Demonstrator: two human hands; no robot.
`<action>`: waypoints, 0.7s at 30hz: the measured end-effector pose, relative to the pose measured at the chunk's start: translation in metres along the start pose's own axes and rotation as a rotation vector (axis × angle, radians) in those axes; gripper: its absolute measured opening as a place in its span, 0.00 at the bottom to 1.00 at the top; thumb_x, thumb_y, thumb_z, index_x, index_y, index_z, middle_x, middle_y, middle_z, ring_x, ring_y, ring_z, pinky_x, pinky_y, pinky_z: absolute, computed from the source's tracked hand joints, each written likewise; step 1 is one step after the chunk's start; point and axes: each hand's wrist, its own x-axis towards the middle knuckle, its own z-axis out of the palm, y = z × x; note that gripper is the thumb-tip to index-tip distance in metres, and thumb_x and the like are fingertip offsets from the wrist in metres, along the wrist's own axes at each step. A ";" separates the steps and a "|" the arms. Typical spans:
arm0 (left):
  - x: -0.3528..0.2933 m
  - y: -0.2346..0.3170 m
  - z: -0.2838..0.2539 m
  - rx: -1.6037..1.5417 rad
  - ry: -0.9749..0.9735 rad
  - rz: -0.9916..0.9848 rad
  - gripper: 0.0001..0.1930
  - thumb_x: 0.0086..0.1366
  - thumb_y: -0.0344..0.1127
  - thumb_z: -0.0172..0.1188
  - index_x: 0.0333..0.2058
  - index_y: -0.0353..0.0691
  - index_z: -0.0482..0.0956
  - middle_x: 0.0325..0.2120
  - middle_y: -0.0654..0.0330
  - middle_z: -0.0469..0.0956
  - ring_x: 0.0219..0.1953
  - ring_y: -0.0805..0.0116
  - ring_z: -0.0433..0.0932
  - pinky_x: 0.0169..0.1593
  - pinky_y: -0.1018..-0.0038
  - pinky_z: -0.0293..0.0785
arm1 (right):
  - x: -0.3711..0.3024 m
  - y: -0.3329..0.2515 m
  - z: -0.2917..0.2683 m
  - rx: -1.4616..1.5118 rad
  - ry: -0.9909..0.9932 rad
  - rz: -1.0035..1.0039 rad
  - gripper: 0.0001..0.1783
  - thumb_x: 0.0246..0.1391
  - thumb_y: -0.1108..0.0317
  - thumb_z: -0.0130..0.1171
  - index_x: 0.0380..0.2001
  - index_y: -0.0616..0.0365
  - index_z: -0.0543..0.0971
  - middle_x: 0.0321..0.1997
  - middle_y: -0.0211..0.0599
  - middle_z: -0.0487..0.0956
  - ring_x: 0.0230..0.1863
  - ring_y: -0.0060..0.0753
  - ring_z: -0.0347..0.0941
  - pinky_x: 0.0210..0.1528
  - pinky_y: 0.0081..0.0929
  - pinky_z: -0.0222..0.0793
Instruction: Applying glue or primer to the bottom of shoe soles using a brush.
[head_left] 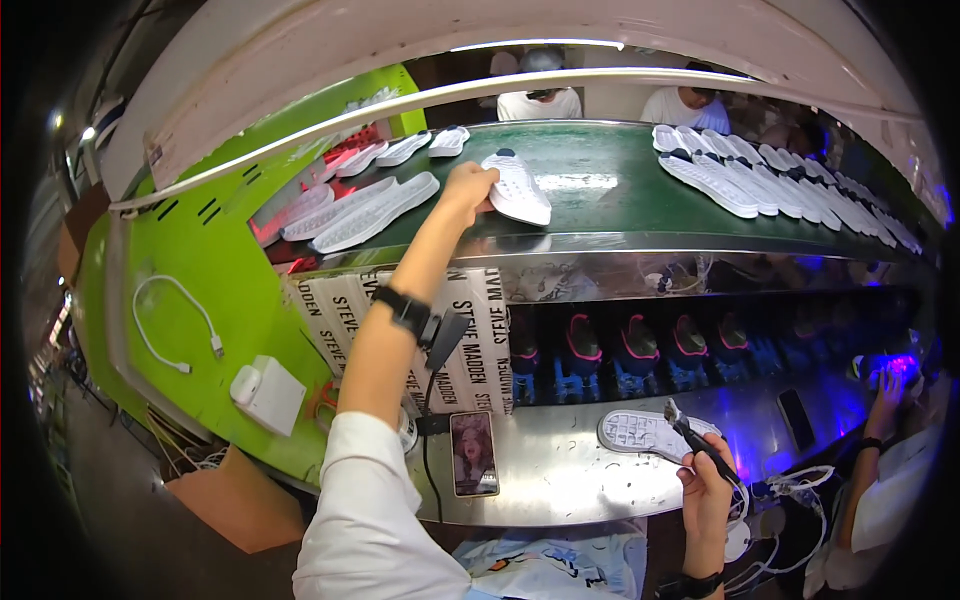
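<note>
My left hand point(470, 190) reaches out over the green conveyor belt point(590, 180), its fingers closed on the edge of a white shoe sole point(518, 192) with a dark patch at its far end. Low on the right, my right hand point(708, 482) grips a black-handled brush point(706, 450), its pale tip pointing up and to the left. Beside that hand a second white sole point(640, 432) lies on the metal shelf point(550, 480), gridded hollow side up. The brush crosses in front of this sole; whether they touch I cannot tell.
White soles point(375, 215) lie left on the belt, with rows of soles point(740, 185) at right. Dark shoes with pink trim point(638, 340) stand on the lower line. A phone point(474, 455), a black phone point(796, 418) and a white box point(270, 395) lie around. A co-worker's hand point(885, 395) works at right.
</note>
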 end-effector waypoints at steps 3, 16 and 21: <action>-0.089 0.017 0.024 -0.210 0.010 0.081 0.29 0.56 0.29 0.55 0.56 0.29 0.58 0.39 0.52 0.74 0.37 0.66 0.77 0.38 0.69 0.76 | 0.003 -0.002 -0.018 0.012 0.024 -0.037 0.18 0.51 0.74 0.55 0.46 0.65 0.69 0.32 0.38 0.75 0.30 0.27 0.75 0.29 0.23 0.74; -0.369 -0.234 0.108 -1.547 -0.907 -0.907 0.35 0.68 0.59 0.35 0.62 0.36 0.54 0.57 0.42 0.63 0.56 0.43 0.66 0.53 0.49 0.69 | -0.013 0.035 0.025 -0.678 -0.219 -0.263 0.12 0.46 0.77 0.60 0.37 0.67 0.78 0.35 0.44 0.81 0.30 0.30 0.78 0.33 0.24 0.74; -0.356 -0.246 0.097 -1.594 -0.900 -0.710 0.32 0.69 0.56 0.35 0.60 0.33 0.58 0.55 0.42 0.66 0.53 0.48 0.70 0.58 0.57 0.66 | -0.036 0.060 0.037 -0.750 -0.758 -0.414 0.12 0.48 0.75 0.60 0.39 0.64 0.78 0.39 0.44 0.81 0.39 0.31 0.79 0.41 0.23 0.74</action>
